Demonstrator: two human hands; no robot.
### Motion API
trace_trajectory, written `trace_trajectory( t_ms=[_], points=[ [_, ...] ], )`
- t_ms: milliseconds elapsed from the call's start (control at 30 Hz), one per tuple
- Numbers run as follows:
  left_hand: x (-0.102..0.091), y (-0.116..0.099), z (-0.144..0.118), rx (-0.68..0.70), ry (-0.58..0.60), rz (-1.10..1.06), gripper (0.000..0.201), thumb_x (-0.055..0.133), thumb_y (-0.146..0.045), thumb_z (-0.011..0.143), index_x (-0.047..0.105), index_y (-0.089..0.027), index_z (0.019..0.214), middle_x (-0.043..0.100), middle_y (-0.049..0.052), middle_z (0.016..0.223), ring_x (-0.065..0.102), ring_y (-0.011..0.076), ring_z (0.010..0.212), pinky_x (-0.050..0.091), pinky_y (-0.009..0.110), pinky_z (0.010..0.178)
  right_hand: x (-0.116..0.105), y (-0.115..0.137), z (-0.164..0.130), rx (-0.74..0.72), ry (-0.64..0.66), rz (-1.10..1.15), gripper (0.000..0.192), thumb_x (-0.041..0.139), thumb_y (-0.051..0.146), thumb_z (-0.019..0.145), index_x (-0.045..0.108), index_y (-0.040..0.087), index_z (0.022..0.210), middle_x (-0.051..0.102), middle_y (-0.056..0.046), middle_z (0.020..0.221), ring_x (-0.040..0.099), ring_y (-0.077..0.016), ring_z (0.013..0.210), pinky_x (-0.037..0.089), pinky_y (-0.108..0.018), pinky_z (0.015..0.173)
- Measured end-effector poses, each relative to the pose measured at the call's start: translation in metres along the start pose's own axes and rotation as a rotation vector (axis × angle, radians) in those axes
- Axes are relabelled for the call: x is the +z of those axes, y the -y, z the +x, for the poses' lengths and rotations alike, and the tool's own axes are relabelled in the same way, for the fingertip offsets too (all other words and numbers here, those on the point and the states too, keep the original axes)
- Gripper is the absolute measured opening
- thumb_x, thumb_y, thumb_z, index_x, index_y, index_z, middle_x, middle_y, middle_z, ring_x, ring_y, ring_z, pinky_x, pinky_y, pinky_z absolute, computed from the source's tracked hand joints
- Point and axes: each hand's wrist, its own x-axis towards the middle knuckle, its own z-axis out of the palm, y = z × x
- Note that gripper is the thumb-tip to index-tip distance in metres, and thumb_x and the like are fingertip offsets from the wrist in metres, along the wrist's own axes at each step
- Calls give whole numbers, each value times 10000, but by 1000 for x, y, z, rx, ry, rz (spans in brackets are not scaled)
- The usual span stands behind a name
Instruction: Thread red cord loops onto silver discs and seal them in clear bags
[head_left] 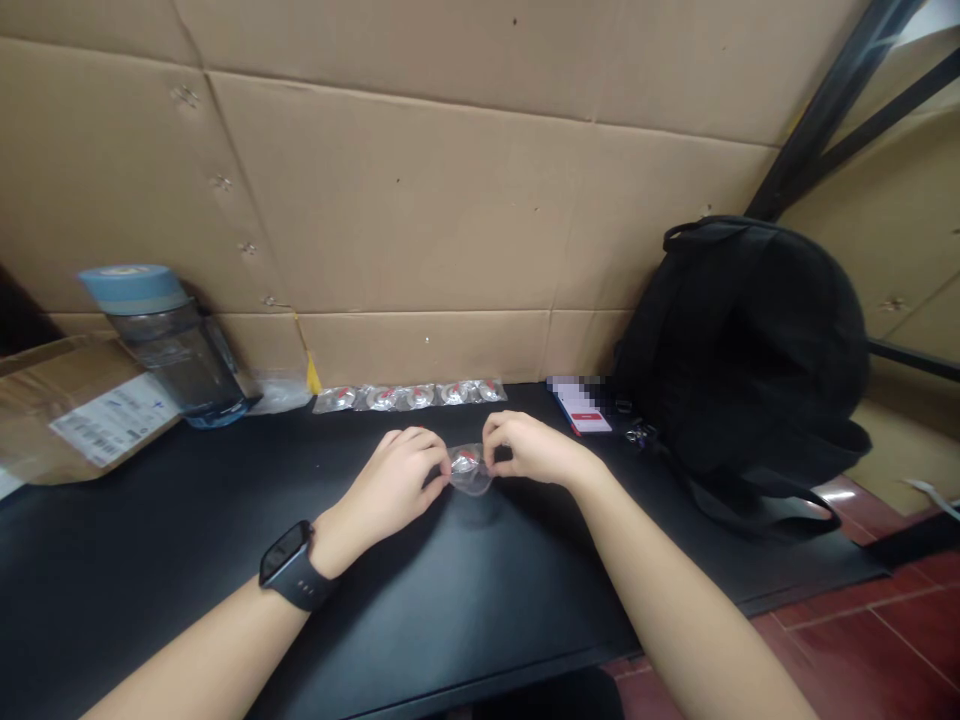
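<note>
Between my two hands is a small clear plastic bag (471,482) with a round silvery piece marked in red inside it. My left hand (401,470), with a black watch (289,562) on its wrist, pinches the bag's left edge. On the other side my right hand (529,447) pinches the right edge. The bag is held just above the black table top (450,610). Behind it, several similar bagged round pieces (411,397) lie in a row along the cardboard wall. What exactly the round pieces are, I cannot tell.
To the left stand a bottle with a blue lid (176,350) and a cardboard parcel (105,400) with a white label. A yellow tassel (312,375) hangs near the row. On the right are a card (589,408) and a black backpack (750,370), its straps spread on the table.
</note>
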Motion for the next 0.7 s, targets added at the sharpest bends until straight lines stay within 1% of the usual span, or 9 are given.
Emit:
trace_trajectory(
  t_ms=[167, 200, 333, 467, 533, 567, 600, 667, 700],
  points=[
    [-4, 6, 1, -115, 6, -80, 119, 646, -301, 869, 732, -256, 799, 699, 25, 1101, 601, 256, 1083, 413, 442, 967, -5, 0, -2, -23, 21, 75, 34, 813, 219, 793, 780, 229, 787, 683, -18, 1045, 648, -181, 953, 461, -299, 915],
    [-3, 6, 1, -149, 9, -109, 139, 652, -321, 864, 740, -258, 777, 704, 22, 1103, 611, 257, 1079, 423, 443, 970, -5, 0, -2, -10, 19, 91, 35, 806, 241, 802, 779, 224, 785, 684, -24, 1061, 651, -183, 959, 465, -298, 914],
    [2, 6, 3, -267, 17, -182, 242, 641, -394, 882, 750, -259, 713, 719, 17, 1092, 640, 260, 1074, 450, 437, 968, -1, 2, 1, 74, -30, 78, 150, 747, 312, 858, 772, 200, 760, 685, -53, 1067, 649, -181, 924, 473, -296, 863],
    [4, 4, 3, -318, 15, -125, 228, 648, -388, 868, 722, -250, 702, 711, 20, 1044, 627, 280, 1055, 433, 456, 942, 7, -1, 3, 145, -97, 11, 188, 743, 327, 853, 737, 191, 723, 672, -61, 1018, 629, -199, 952, 460, -314, 885],
    [4, 4, 3, -327, -25, -58, 184, 658, -397, 855, 684, -234, 774, 695, 38, 999, 608, 291, 1018, 424, 458, 900, 10, -2, 3, 177, -127, -19, 159, 780, 343, 817, 721, 197, 795, 654, -59, 1002, 610, -215, 983, 463, -318, 870],
    [4, 4, 2, -323, -51, -23, 176, 666, -400, 846, 656, -227, 815, 683, 45, 980, 596, 291, 998, 420, 448, 878, 11, -1, 2, 188, -142, -29, 184, 806, 342, 789, 712, 202, 863, 644, -57, 1010, 600, -220, 989, 467, -317, 853],
    [5, 4, 2, -314, -75, 5, 182, 676, -396, 836, 625, -221, 847, 670, 49, 968, 584, 287, 980, 416, 434, 859, 12, 0, 2, 190, -159, -37, 249, 830, 328, 763, 700, 208, 938, 636, -57, 1028, 592, -223, 994, 472, -317, 841],
    [7, 3, 1, -283, -104, 28, 184, 681, -361, 827, 584, -219, 890, 650, 51, 979, 567, 275, 971, 407, 407, 840, 12, 2, 2, 151, -176, -37, 355, 841, 263, 746, 681, 222, 1060, 628, -59, 1086, 580, -224, 1026, 477, -320, 858],
    [8, 2, 1, -261, -107, 23, 165, 674, -331, 830, 578, -222, 909, 645, 50, 999, 562, 272, 986, 402, 399, 840, 13, 4, 2, 111, -168, -29, 352, 824, 217, 758, 686, 229, 1082, 628, -59, 1115, 577, -224, 1052, 475, -324, 888]
  ],
)
